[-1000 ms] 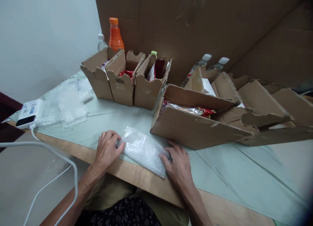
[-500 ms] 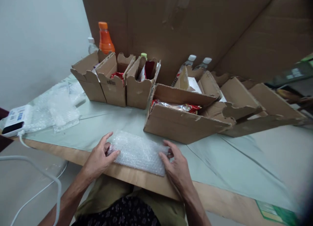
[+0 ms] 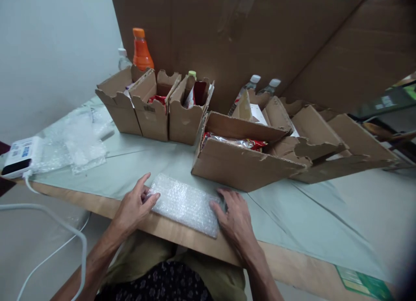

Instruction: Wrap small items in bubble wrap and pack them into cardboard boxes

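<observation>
A broad brown cardboard panel [image 3: 208, 36] stands behind the counter, its top partly cut off by the frame. The counter [image 3: 139, 160], under pale green cloth with a bare wooden front edge, blurs into shadow at its right end. A long open brown cardboard box [image 3: 240, 166] sits mid-counter; its shiny red-and-clear packets show only in part. Three narrow brown cardboard boxes [image 3: 151, 123] stand towards the back edge, hiding the lower part of an orange plastic bottle [image 3: 142, 53]. A loose heap of clear bubble wrap [image 3: 81, 140] lies towards the left end. A flat rectangular piece of clear bubble wrap [image 3: 185, 205] lies at the front edge, one corner over the wood.

The left hand's [image 3: 133, 207] grip is half open, thumb and forefinger apart, touching that piece's left end; its curled fingers are partly hidden. The right hand's [image 3: 235, 214] grip is loosely open, thumb touching the right end.
</observation>
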Available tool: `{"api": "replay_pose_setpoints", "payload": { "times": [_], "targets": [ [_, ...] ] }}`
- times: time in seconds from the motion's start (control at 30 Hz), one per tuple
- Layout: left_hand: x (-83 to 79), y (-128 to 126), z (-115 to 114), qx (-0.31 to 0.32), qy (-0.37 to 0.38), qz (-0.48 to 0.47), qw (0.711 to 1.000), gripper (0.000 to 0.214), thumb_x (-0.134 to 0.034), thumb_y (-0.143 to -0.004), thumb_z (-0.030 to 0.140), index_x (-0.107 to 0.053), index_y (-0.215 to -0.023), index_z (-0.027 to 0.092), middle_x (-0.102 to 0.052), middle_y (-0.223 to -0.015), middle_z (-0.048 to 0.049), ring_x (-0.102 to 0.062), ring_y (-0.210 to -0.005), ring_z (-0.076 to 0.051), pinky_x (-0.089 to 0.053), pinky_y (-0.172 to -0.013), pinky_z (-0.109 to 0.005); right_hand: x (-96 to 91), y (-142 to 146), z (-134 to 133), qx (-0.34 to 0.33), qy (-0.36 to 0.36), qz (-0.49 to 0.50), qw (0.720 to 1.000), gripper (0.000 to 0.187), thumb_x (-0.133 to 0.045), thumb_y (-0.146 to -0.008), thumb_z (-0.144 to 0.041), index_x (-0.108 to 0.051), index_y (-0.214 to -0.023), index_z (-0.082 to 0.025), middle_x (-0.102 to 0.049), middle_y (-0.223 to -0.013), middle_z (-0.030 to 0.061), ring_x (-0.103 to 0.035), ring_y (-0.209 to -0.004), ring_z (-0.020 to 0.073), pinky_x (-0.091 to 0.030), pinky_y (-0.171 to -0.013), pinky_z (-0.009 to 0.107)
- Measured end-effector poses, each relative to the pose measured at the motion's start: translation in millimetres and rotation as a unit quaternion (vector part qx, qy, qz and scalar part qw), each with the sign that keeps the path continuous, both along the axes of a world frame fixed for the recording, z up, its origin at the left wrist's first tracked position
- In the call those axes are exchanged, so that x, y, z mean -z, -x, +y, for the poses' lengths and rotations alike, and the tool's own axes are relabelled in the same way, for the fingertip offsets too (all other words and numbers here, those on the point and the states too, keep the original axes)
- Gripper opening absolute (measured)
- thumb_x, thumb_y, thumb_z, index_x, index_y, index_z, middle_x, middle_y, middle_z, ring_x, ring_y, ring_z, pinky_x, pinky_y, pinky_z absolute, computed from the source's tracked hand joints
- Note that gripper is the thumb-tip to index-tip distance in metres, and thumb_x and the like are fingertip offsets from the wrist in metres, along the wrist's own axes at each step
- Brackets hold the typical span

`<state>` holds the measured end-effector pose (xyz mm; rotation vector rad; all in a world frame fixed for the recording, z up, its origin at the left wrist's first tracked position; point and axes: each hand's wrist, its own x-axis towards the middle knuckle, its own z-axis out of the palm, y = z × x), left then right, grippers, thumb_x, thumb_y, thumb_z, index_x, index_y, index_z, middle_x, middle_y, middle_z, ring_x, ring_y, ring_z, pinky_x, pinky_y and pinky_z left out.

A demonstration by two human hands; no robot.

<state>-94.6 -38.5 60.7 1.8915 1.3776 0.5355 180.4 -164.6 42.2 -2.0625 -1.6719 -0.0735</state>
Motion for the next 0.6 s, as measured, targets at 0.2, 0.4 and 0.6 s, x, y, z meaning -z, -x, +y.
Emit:
{"api": "replay_pose_setpoints", "payload": {
  "times": [0.2, 0.4, 0.6],
  "targets": [
    [-4.1, -5.6, -4.6, 0.014, -0.041, -0.007, 0.999, 0.062, -0.051, -0.084, 0.037, -0.048, -0.142, 0.015, -0.055, -0.070, 0.0050, -0.054, -0.061, -0.015, -0.042, -0.061, -0.028, -11.4, 9.9, 2.8, -0.029, -0.019, 0.061, 0.998, 0.020, -0.053, -0.095, -0.033, -0.065, -0.084, -0.022, -0.074, -0.104, 0.0089, -0.067, -0.095, 0.0264, -0.048, -0.078, 0.039],
    [-6.8, -17.2, -2.5, 0.039, -0.037, 0.015, 0.998, 0.070, -0.056, -0.083, 0.041, -0.042, -0.147, 0.017, -0.059, -0.069, 0.0052, -0.058, -0.060, -0.016, -0.042, -0.061, -0.028, -27.4, -7.8, 8.0, 0.026, -0.045, 0.035, 0.998, 0.022, -0.052, -0.095, -0.036, -0.066, -0.104, -0.021, -0.075, -0.096, 0.0078, -0.067, -0.086, 0.0253, -0.048, -0.077, 0.038],
    [2.7, -18.4, 2.7, 0.066, 0.000, -0.012, 0.998, 0.068, -0.048, -0.089, 0.040, -0.034, -0.150, 0.013, -0.070, -0.081, -0.0014, -0.064, -0.069, -0.018, -0.048, -0.068, -0.031, -28.0, -3.4, -2.3, 0.007, -0.081, -0.019, 0.997, 0.021, -0.051, -0.098, -0.029, -0.066, -0.111, -0.021, -0.073, -0.106, 0.0093, -0.066, -0.098, 0.0263, -0.046, -0.082, 0.039]
  ]
}}
